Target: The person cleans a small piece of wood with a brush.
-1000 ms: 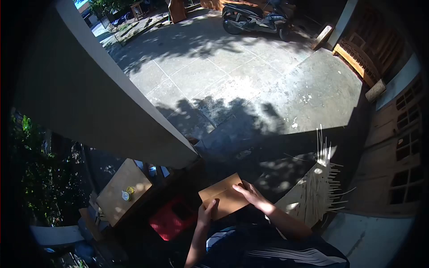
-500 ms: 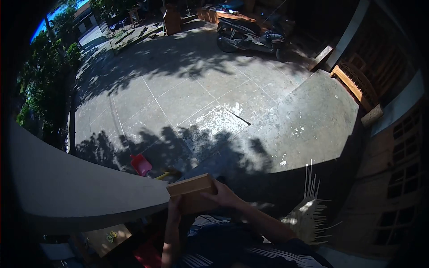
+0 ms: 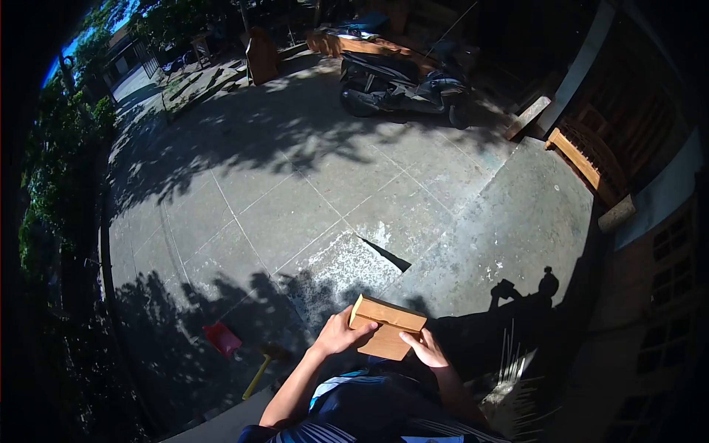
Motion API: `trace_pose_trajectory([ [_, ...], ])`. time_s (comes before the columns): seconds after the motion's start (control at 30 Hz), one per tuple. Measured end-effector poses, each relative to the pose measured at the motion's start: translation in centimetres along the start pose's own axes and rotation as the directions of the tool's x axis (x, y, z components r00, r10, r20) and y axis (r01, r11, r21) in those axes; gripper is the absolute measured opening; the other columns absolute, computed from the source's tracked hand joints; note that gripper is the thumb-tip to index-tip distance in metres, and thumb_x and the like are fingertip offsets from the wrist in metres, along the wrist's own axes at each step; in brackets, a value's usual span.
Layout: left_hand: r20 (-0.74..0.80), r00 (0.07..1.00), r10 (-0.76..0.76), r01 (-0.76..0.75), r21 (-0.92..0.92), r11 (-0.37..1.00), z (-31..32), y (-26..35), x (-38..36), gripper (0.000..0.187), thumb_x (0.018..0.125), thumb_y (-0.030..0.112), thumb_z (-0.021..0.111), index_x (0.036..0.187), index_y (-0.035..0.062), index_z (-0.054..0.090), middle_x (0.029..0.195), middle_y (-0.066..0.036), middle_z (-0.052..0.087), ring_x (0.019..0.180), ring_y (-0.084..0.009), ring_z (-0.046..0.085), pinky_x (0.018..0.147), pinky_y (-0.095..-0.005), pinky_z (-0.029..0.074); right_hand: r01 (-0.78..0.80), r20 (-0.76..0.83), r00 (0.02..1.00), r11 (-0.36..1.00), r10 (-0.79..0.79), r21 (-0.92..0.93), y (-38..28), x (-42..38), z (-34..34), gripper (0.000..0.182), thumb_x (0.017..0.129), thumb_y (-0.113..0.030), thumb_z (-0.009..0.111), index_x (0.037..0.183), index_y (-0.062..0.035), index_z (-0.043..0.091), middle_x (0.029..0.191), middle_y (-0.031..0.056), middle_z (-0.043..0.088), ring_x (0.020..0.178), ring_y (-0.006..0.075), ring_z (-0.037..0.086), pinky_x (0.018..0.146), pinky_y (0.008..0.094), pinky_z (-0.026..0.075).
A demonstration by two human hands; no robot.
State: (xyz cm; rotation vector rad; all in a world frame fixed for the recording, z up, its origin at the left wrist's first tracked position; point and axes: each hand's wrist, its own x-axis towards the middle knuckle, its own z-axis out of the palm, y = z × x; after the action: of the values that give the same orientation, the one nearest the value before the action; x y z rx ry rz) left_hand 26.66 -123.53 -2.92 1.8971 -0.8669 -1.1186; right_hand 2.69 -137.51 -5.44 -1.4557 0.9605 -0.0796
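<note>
"What are those hands doing?"

"Gripping. The left hand (image 3: pixel 336 336) has one side of a wooden piece (image 3: pixel 384 341), thumb laid across its face; the right hand (image 3: pixel 430 350) has the other, thumb pressed near the edge."

"Where's the piece, exactly?"

"Up in the air, just in front of the dark shirt (image 3: pixel 362 410). It's tilted, so a paler long edge shows above the broad brown face. Box or solid block, I can't tell from here."

"Are the fingers right round behind it?"

"They're mostly hidden. Both thumbs are plain enough, and I'd judge the hold steady, with a hand at each side."

"And past the hands?"

"Concrete floor (image 3: pixel 295 214), sunlit in patches, with leaf shadows over it. A red dustpan (image 3: pixel 222 339) lies off to the left, and near it something with a yellow handle (image 3: pixel 255 378). On the right, close by, there's a spray of pale thin strips (image 3: pixel 511 369)."

"Whose shadow is that?"

"The shadow (image 3: pixel 546 285) on the lit floor looks like the person's own. Farther out there's a parked motorbike (image 3: pixel 402 88), and a wooden bench (image 3: pixel 580 157) by the right-hand wall. Greenery (image 3: pixel 63 170) runs down the far left."
</note>
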Motion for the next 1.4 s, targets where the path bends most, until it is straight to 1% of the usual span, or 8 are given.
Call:
trace_pose_trajectory([
  [0.1, -0.060, 0.996, -0.066, 0.060, -0.107, 0.992, -1.0, -2.4, 7.9, 0.079, 0.087, 0.067, 0.074, 0.130, 0.0012, 0.067, 0.110, -0.019, 0.078, 0.104, -0.0300, 0.076, 0.094, -0.0412, 0.058, -0.047, -0.088, 0.996, 0.980, 0.030, -0.195, 1.3, 10.1, -2.1, 0.065, 0.095, -0.053, 0.074, 0.129, 0.0017, 0.065, 0.120, 0.0150, 0.072, 0.112, 0.0232, 0.067, 0.098, 0.0367, 0.051],
  [0.17, -0.057, 0.959, -0.279, 0.264, -0.190, 0.946, -2.9, -0.3, 9.6, 0.079, 0.088, 0.070, 0.072, 0.125, -0.0008, 0.066, 0.099, -0.016, 0.079, 0.094, -0.0261, 0.077, 0.085, -0.0402, 0.059, -0.139, 0.093, 0.984, 0.983, 0.150, -0.121, -7.1, 13.0, -2.4, 0.062, 0.100, -0.044, 0.070, 0.139, 0.0030, 0.060, 0.135, 0.0157, 0.066, 0.127, 0.0222, 0.060, 0.107, 0.0369, 0.045],
  [0.47, -0.433, 0.812, -0.392, 0.201, -0.423, 0.884, -6.0, -1.9, 6.5, 0.076, 0.091, 0.069, 0.067, 0.122, 0.0000, 0.067, 0.103, -0.023, 0.077, 0.095, -0.0398, 0.075, 0.085, -0.0465, 0.059, 0.193, 0.722, 0.664, 0.888, 0.195, -0.418, -17.4, 33.7, 2.2, 0.056, 0.103, -0.039, 0.066, 0.141, 0.0014, 0.059, 0.132, 0.0132, 0.067, 0.121, 0.0222, 0.063, 0.103, 0.0379, 0.048],
  [0.8, -0.564, 0.245, -0.789, 0.052, -0.805, 0.592, 0.3, -7.0, -12.6, 0.084, 0.089, 0.077, 0.064, 0.127, 0.0012, 0.068, 0.112, -0.021, 0.075, 0.101, -0.0330, 0.072, 0.085, -0.0428, 0.054, 0.708, 0.963, 0.109, 0.661, 0.247, -0.250, -19.3, 23.8, 29.0, 0.047, 0.102, -0.034, 0.071, 0.132, 0.0011, 0.066, 0.122, 0.0114, 0.073, 0.113, 0.0189, 0.065, 0.102, 0.0366, 0.048],
  [0.93, -0.504, 0.095, -0.858, -0.028, -0.863, 0.504, 6.1, -8.8, -21.8, 0.092, 0.085, 0.081, 0.065, 0.124, -0.0019, 0.068, 0.117, -0.025, 0.073, 0.107, -0.0365, 0.070, 0.088, -0.0445, 0.053, 0.672, 0.905, -0.071, 0.691, 0.419, -0.267, -13.8, 14.3, 37.3, 0.045, 0.100, -0.031, 0.074, 0.132, -0.0002, 0.067, 0.119, 0.0087, 0.074, 0.112, 0.0169, 0.066, 0.100, 0.0343, 0.050],
  [1.1, -0.511, -0.367, -0.778, -0.158, -0.790, 0.593, 16.6, -16.3, -26.7, 0.093, 0.089, 0.070, 0.070, 0.142, -0.0054, 0.053, 0.138, -0.028, 0.064, 0.126, -0.0409, 0.064, 0.105, -0.0445, 0.051, 0.789, 0.776, -0.295, 0.600, 0.558, -0.131, -4.1, 4.7, 45.1, 0.036, 0.103, -0.029, 0.071, 0.125, -0.0013, 0.069, 0.112, 0.0040, 0.073, 0.103, 0.0114, 0.064, 0.091, 0.0282, 0.050],
  [1.17, -0.214, -0.327, -0.920, -0.327, -0.888, 0.323, 17.2, -12.5, -31.1, 0.091, 0.089, 0.064, 0.073, 0.145, -0.0040, 0.050, 0.138, -0.028, 0.064, 0.125, -0.0403, 0.065, 0.105, -0.0424, 0.051, 0.846, 0.700, -0.306, 0.522, 0.645, -0.112, -2.6, -0.9, 45.9, 0.034, 0.103, -0.030, 0.071, 0.123, -0.0021, 0.069, 0.108, 0.0025, 0.072, 0.101, 0.0104, 0.064, 0.086, 0.0279, 0.052],
  [1.4, -0.096, -0.495, -0.864, -0.606, -0.674, 0.423, 26.5, -14.1, -31.4, 0.084, 0.088, 0.057, 0.077, 0.141, -0.0039, 0.053, 0.129, -0.025, 0.069, 0.119, -0.0355, 0.069, 0.099, -0.0403, 0.054, 0.915, 0.286, -0.379, 0.402, 0.880, -0.022, 1.2, -13.6, 49.8, 0.057, 0.102, -0.041, 0.069, 0.139, 0.0019, 0.059, 0.123, 0.0144, 0.072, 0.112, 0.0211, 0.067, 0.098, 0.0374, 0.053],
])
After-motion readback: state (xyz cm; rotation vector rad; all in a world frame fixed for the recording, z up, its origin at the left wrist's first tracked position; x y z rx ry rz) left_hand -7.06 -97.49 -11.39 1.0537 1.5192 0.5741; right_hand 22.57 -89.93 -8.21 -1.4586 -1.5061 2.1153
